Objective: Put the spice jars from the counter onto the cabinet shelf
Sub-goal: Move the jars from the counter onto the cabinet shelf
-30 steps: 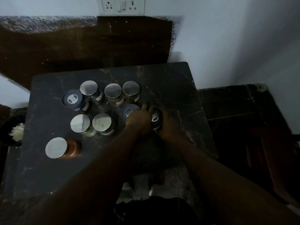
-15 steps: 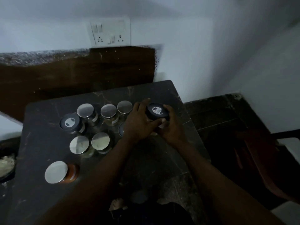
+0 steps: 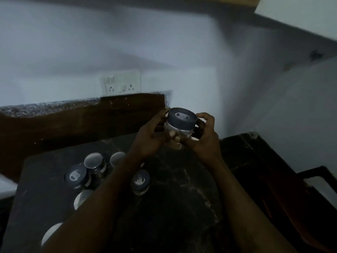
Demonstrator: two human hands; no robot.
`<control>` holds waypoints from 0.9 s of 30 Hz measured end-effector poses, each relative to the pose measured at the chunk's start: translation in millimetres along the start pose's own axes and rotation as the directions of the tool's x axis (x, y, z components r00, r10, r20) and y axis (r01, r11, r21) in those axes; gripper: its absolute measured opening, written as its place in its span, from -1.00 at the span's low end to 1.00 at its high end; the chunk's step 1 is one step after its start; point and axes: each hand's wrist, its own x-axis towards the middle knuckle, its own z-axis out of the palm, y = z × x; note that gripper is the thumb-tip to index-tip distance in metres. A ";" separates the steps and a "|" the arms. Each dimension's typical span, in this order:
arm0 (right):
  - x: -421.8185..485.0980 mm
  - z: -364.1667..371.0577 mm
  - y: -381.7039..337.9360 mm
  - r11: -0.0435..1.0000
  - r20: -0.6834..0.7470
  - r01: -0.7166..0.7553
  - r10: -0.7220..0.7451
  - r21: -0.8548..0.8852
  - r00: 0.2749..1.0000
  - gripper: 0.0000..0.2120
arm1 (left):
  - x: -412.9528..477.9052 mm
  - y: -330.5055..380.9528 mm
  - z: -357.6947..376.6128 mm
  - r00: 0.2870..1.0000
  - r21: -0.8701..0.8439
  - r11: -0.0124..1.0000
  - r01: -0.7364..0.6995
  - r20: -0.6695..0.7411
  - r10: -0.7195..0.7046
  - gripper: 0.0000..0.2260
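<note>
A clear spice jar with a dark grey lid (image 3: 181,121) is held upright in the air above the far edge of the dark counter (image 3: 182,194). My left hand (image 3: 152,137) grips its left side and my right hand (image 3: 204,137) grips its right side. Several other jars remain on the counter to the left: a dark-lidded jar (image 3: 140,181) just right of my left forearm, another dark-lidded jar (image 3: 76,177), and silver-lidded jars (image 3: 94,160), partly hidden behind my left arm. A wooden cabinet edge (image 3: 218,1) shows at the top.
A white socket plate (image 3: 121,85) is on the wall behind the counter. A brown backsplash (image 3: 73,123) runs along the counter's far side. A lower dark surface (image 3: 259,161) lies to the right of the counter, with a dark frame (image 3: 321,172) beyond it.
Both hands have lifted the dark-lidded jar off the counter and raised it. The view has tilted upward, showing more wall and the cabinet edge.
</note>
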 end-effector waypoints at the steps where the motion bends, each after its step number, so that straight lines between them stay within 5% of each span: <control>1: 9.8 -4.6 -7.0 1.000 -0.001 0.018 -0.018 0.020 1.000 -0.17 | 7.1 10.6 0.1 0.999 0.018 0.999 -0.045 -0.028 0.046 -0.38; 7: 89.8 -44.2 -70.4 0.974 -0.046 0.221 -0.219 0.047 0.975 -0.22 | 80.4 99.2 -2.4 0.948 0.251 0.946 -0.205 -0.191 0.256 -0.39; 14: 210.8 -109.5 -174.6 0.878 -0.130 0.478 -0.471 0.031 0.873 -0.25 | 193.4 223.6 6.0 0.788 0.462 0.799 -0.385 -0.287 0.545 -0.33; 27: 394.2 -140.9 -176.9 0.931 -0.084 0.344 -0.355 -0.125 0.931 -0.29 | 394.2 250.6 28.9 0.846 0.647 0.749 -0.146 -0.311 0.434 -0.25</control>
